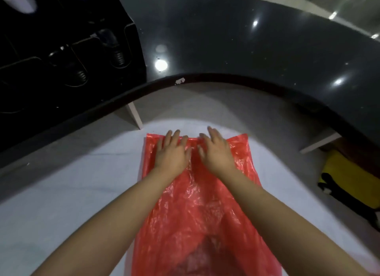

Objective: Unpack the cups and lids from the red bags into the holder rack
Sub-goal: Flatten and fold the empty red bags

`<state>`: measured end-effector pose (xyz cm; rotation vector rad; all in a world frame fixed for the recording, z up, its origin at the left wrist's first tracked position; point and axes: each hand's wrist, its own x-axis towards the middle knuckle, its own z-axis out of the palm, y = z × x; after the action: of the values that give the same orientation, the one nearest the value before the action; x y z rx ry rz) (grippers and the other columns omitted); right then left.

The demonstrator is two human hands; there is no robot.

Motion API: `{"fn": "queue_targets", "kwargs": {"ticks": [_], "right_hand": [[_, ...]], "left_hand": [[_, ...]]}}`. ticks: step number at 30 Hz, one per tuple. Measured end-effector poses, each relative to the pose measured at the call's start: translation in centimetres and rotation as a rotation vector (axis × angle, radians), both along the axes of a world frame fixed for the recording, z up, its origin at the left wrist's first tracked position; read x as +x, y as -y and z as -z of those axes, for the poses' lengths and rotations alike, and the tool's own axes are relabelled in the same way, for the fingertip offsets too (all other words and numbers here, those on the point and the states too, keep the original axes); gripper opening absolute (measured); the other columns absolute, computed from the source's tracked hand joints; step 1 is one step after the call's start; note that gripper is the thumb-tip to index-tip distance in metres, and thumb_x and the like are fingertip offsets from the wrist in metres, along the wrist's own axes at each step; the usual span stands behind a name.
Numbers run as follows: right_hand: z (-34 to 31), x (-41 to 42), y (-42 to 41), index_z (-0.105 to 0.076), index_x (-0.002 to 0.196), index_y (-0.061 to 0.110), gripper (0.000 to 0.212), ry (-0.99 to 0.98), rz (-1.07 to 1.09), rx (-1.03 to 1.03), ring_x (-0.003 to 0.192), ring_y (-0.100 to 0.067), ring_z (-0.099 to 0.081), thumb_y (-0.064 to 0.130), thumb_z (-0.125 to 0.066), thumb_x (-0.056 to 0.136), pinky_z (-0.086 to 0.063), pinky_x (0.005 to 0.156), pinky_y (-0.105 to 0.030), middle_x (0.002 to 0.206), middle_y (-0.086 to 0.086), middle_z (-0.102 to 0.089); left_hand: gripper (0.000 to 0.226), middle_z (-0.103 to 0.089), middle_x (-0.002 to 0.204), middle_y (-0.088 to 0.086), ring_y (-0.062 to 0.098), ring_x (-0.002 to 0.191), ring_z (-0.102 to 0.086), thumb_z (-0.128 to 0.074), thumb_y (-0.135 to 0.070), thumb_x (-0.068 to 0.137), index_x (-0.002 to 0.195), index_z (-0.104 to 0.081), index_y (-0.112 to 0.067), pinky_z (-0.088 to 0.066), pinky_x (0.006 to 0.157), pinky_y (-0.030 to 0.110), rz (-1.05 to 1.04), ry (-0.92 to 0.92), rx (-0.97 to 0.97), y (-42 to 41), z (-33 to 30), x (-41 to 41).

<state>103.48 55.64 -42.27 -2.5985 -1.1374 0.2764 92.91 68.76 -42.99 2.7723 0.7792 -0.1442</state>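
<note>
Left hand (171, 153) and right hand (216, 152), fingers spread flat, press on the red bag (197, 203).

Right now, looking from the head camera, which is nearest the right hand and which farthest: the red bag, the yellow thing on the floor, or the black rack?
1. Red bag: directly under the right hand, touching it.
2. Yellow thing: low on the right, beneath the counter.
3. Black rack: far upper left, on the counter.
</note>
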Motion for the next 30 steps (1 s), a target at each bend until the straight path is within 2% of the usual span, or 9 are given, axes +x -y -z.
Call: {"fn": "queue_targets", "kwargs": {"ticks": [4,8,13,19,23,28,30], "right_hand": [[3.5,-1.7,1.6,-0.017,0.159,0.030,0.062,-0.091,-0.010,-0.204,0.156,-0.023,0.008,0.055,-0.026,0.103,0.000,0.125,-0.048,0.169,-0.003,0.001],[5.6,-0.7,5.2,-0.005,0.159,0.040,0.065,-0.028,0.019,-0.256,0.153,-0.021,0.021,0.066,-0.008,0.100,0.012,0.123,-0.051,0.168,0.004,0.011],[6.4,1.5,8.7,-0.002,0.159,0.043,0.066,0.036,0.120,-0.230,0.153,-0.018,0.022,0.070,-0.005,0.098,0.011,0.123,-0.049,0.168,0.006,0.013],[7.0,3.5,9.3,-0.006,0.159,0.042,0.065,0.082,0.145,-0.190,0.153,-0.016,0.020,0.068,-0.010,0.100,0.008,0.125,-0.046,0.169,0.003,0.007],[5.4,5.4,7.7,-0.003,0.160,0.039,0.066,0.018,0.144,-0.254,0.153,-0.021,0.021,0.066,-0.009,0.100,0.010,0.124,-0.047,0.168,-0.001,0.013],[3.5,0.3,7.4,0.003,0.160,0.034,0.065,0.033,0.037,-0.167,0.150,-0.019,0.029,0.061,-0.007,0.102,0.013,0.123,-0.048,0.166,0.001,0.023],[3.8,-3.2,7.9,0.005,0.160,0.036,0.065,0.012,-0.033,-0.171,0.150,-0.018,0.030,0.062,-0.006,0.101,0.011,0.124,-0.049,0.165,0.003,0.025]], "left_hand": [[0.065,0.001,0.169,0.001,0.028,0.155,0.007,-0.022,-0.063,0.099,0.159,-0.011,-0.039,-0.001,0.123,0.057,-0.066,-0.142,-0.018,1.7,2.6,-1.9],[0.069,0.013,0.168,-0.003,0.027,0.154,0.017,-0.012,-0.071,0.096,0.158,0.002,-0.043,0.005,0.122,0.056,-0.079,-0.121,0.003,1.7,4.2,-3.9],[0.070,0.016,0.168,-0.005,0.023,0.152,0.022,-0.008,-0.072,0.096,0.158,0.004,-0.043,0.006,0.123,0.053,-0.095,-0.063,0.048,1.5,5.2,-5.2],[0.070,0.008,0.169,-0.003,0.023,0.154,0.017,-0.011,-0.073,0.097,0.159,-0.001,-0.043,0.005,0.123,0.054,-0.067,-0.010,0.076,0.6,6.0,-3.8],[0.069,0.015,0.168,0.000,0.025,0.152,0.022,-0.009,-0.069,0.098,0.159,0.003,-0.040,0.007,0.122,0.057,-0.038,-0.095,0.031,-1.0,4.5,-0.9],[0.065,0.006,0.169,0.002,0.025,0.154,0.015,-0.008,-0.063,0.100,0.160,-0.006,-0.036,0.003,0.123,0.057,0.013,0.009,0.054,2.7,1.7,-2.5],[0.065,0.007,0.169,0.000,0.025,0.154,0.015,-0.007,-0.064,0.099,0.159,-0.006,-0.038,0.002,0.123,0.057,0.018,-0.012,0.019,5.1,1.9,-4.8]]}}
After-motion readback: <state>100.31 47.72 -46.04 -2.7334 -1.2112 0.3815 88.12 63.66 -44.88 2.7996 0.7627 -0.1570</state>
